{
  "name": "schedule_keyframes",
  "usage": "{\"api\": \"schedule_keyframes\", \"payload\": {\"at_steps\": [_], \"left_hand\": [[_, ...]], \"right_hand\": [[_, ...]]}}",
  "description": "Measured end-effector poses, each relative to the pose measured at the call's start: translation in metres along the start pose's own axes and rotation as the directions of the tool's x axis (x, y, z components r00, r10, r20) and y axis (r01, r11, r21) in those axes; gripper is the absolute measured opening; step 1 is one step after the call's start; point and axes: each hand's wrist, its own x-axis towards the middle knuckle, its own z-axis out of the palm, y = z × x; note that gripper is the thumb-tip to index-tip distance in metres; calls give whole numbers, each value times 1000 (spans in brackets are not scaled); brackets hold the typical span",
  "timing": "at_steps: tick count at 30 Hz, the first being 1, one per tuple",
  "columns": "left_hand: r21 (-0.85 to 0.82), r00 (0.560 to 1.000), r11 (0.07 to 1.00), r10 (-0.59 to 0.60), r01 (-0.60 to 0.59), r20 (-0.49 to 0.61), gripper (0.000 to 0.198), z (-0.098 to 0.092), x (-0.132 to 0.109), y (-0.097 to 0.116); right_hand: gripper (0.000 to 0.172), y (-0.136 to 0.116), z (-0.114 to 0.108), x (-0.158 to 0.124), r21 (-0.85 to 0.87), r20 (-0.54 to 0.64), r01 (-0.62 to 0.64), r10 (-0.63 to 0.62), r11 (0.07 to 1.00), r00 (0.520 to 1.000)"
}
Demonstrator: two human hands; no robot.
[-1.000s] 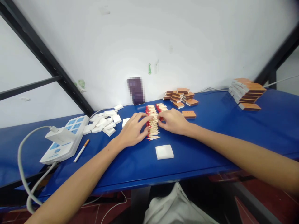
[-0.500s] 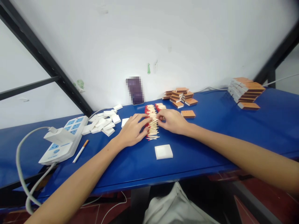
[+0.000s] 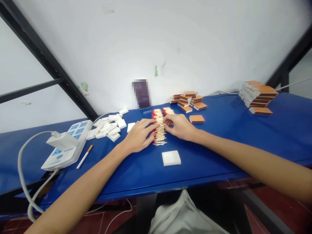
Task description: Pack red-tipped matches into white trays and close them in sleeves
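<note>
Head view: two bare hands meet over a blue table [image 3: 207, 162].
Matchsticks: the long row [image 3: 160, 137] lies mid-table between the hands, red heads to the left; a shorter row [image 3: 168, 110] sits just beside its far end.
Left hand [image 3: 140, 135]: spread, fingertips touching the red-headed side, gripping nothing.
Right hand [image 3: 179, 126]: thumb and forefinger pinch the bare end of a matchstick [image 3: 162, 125].
White box [image 3: 171, 158]: flat, near the table's front edge.
Orange matchbox [image 3: 197, 119]: just beyond the right wrist.
</note>
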Motion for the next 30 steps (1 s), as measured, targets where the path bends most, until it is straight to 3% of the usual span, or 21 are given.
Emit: {"api": "schedule_keyframes", "payload": {"at_steps": [8, 16, 24, 30], "left_hand": [[-7, 1000, 1000, -24, 24, -4, 38, 2, 0, -2], [-3, 1000, 1000, -23, 23, 7, 37, 3, 0, -1], [35, 997, 997, -74, 75, -38, 25, -5, 0, 0], [72, 994, 993, -101, 97, 51, 26, -7, -2, -4]], "right_hand": [[19, 6, 3, -1, -65, 14, 80, -79, 995, 997], [24, 7, 6, -2, -115, 43, 73, -68, 991, 997], [20, 5, 2, -3, -129, 9, 68, -68, 989, 998], [11, -8, -10, -12, -62, 32, 132, -131, 989, 991]]}}
